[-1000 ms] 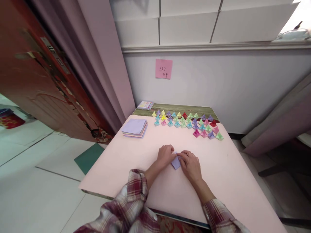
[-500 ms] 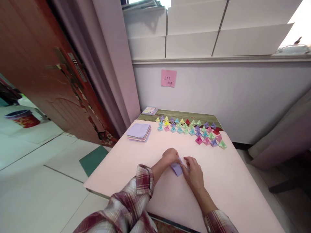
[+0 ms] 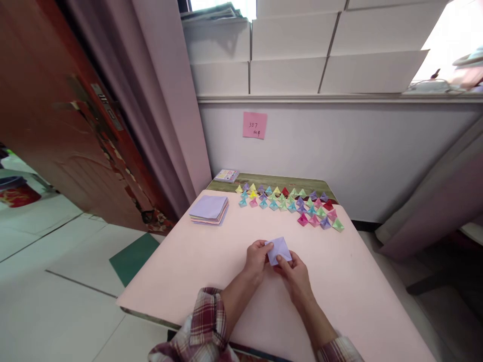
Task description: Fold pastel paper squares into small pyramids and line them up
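A small folded square of lavender origami paper (image 3: 279, 248), with crease lines meeting near its middle, is between my two hands above the table. My left hand (image 3: 258, 257) pinches its left edge, thumb on top and fingers behind. At the lower right edge, my right hand (image 3: 296, 275) grips it the same way, its thumb pressed on the face. The fingers behind the paper are partly hidden. Farther back stand rows of folded paper pieces (image 3: 282, 204) in several colours, pointed at the top.
A stack of square paper sheets (image 3: 209, 207), lavender on top, lies at the left of the pink-covered table (image 3: 181, 266). Behind it sits a small pack (image 3: 227, 175) in the back corner. A pink note (image 3: 254, 125) is stuck to the wall.
The paper, earlier low on the table and half hidden by my hands, is now lifted and spread as a square facing me. My left hand has turned to pinch its edge.
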`<state>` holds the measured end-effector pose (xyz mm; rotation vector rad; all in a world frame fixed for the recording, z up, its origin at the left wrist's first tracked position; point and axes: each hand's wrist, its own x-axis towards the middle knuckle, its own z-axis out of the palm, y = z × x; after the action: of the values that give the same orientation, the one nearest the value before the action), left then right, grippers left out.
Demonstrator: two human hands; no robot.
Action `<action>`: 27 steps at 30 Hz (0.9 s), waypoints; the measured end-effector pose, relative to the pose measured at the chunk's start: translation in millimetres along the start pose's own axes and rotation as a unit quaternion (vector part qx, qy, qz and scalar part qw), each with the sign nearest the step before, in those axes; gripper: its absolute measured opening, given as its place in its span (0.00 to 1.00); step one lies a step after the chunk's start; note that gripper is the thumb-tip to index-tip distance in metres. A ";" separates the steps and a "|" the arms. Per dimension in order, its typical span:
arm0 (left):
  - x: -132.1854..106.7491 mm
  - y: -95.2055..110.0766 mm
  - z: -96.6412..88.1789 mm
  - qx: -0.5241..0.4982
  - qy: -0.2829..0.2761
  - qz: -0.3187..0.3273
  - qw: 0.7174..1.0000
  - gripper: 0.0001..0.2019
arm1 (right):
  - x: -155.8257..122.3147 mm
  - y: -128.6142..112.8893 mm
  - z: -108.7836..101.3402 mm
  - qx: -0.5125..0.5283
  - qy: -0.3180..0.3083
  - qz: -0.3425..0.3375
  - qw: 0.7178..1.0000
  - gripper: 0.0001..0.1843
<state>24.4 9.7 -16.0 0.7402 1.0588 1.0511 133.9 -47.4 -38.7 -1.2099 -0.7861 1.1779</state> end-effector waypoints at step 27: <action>-25.7 3.6 -49.2 0.547 -0.201 0.401 0.707 0.12 | -11.5 -11.5 -24.2 -0.640 -0.040 -0.361 0.678 0.10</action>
<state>-26.2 -13.0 -21.3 2.4638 0.8958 0.7707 156.4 -64.5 -31.7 -1.6217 -2.0959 -0.1839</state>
